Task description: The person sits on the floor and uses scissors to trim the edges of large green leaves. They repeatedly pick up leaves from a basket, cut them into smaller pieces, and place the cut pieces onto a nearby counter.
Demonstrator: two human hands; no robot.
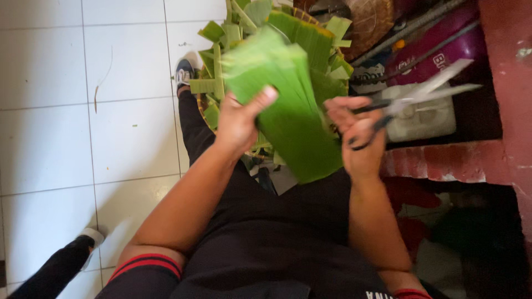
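White tiled floor (50, 72) fills the left of the view; a red-painted ledge (443, 160) runs along the right. Person seated, black clothing, a basket (310, 16) of cut green leaf scraps (213, 72) across the lap. Left hand (238, 122) clamped around a stack of green banana-leaf strips (282, 105), thumb pressed on top, stack held upright above the basket. Right hand (360, 141) closed through the black handles of a pair of scissors (415, 97), blades parted and pointing away to the right, just beside the leaf stack's edge. White plastic container (426, 119) behind the blades.
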